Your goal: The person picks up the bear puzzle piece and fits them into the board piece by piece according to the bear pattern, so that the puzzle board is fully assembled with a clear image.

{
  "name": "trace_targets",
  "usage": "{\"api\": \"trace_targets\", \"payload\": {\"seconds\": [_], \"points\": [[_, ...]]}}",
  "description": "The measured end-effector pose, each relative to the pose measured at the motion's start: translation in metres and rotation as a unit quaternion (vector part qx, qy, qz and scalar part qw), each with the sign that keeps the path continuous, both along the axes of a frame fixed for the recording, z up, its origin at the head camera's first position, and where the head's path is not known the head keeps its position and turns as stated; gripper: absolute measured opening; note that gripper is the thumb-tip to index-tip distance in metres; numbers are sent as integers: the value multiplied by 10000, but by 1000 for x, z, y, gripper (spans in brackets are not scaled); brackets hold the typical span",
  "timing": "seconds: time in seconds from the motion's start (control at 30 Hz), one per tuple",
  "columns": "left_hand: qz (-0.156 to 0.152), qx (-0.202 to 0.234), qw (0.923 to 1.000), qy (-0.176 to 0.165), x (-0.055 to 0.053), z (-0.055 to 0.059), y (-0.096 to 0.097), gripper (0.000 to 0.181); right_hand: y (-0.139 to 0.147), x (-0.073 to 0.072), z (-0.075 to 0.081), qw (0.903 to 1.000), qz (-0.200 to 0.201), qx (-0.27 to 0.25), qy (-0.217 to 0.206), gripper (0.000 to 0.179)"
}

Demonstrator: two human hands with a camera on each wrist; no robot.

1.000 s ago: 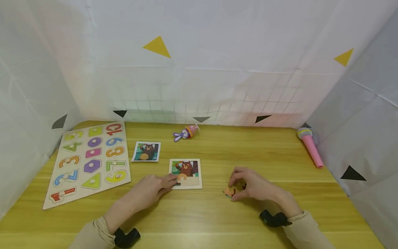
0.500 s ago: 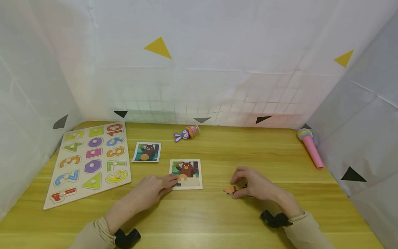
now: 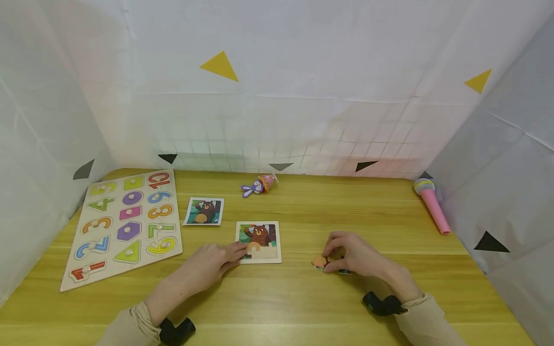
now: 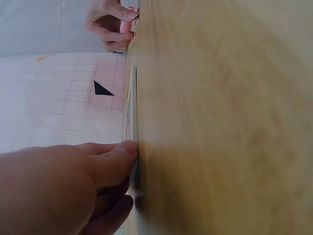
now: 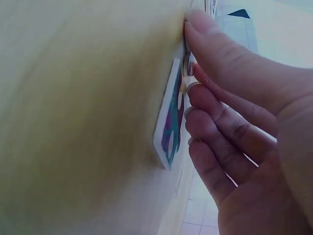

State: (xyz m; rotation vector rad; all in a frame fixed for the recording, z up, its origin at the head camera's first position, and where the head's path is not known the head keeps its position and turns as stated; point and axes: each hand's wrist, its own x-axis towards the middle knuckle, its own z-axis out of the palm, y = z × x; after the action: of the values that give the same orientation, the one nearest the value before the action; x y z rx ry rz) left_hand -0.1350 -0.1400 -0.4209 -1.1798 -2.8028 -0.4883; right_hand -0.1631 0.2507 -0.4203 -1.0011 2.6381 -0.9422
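Note:
In the head view, my left hand [image 3: 212, 259] lies at the left edge of a small square puzzle tray [image 3: 272, 259] with a bear picture. Its thumb and fingers grip the tray's edge in the left wrist view. The tray's lower part shows bare wood. To the right, my right hand [image 3: 357, 257] pinches an orange puzzle piece [image 3: 319, 262] low over the table between thumb and index finger. Another puzzle piece [image 5: 168, 125], teal and brown, lies on the table under the right palm, mostly hidden from above.
A bear picture card [image 3: 204, 211] lies behind and left of the tray. A number board [image 3: 104, 262] fills the left side. A purple rabbit toy [image 3: 259, 185] lies at the back, and a pink toy microphone [image 3: 434, 209] at the far right. White cloth walls [image 3: 303, 120] enclose the table.
The right fingers and the orange piece have shifted slightly to the right, and more of the piece beneath the palm shows. The left hand and the tray have stayed in place.

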Motion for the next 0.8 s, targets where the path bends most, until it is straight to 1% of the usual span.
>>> {"api": "trace_targets", "payload": {"seconds": [0.1, 0.2, 0.4, 0.57, 0.8], "points": [[-3, -15, 10000, 22, 0, 0, 0, 32, 0, 0, 0, 10000, 11, 34, 29, 19], [-2, -16, 10000, 12, 0, 0, 0, 32, 0, 0, 0, 9999, 117, 6, 119, 18], [27, -25, 10000, -1, 0, -1, 0, 32, -1, 0, 0, 9995, 288, -59, 131, 17], [78, -13, 10000, -12, 0, -2, 0, 31, -2, 0, -2, 9987, 385, -78, 323, 17], [96, -34, 9999, -112, 0, -2, 0, 31, -8, -1, 0, 9983, 271, 0, 516, 16]]}}
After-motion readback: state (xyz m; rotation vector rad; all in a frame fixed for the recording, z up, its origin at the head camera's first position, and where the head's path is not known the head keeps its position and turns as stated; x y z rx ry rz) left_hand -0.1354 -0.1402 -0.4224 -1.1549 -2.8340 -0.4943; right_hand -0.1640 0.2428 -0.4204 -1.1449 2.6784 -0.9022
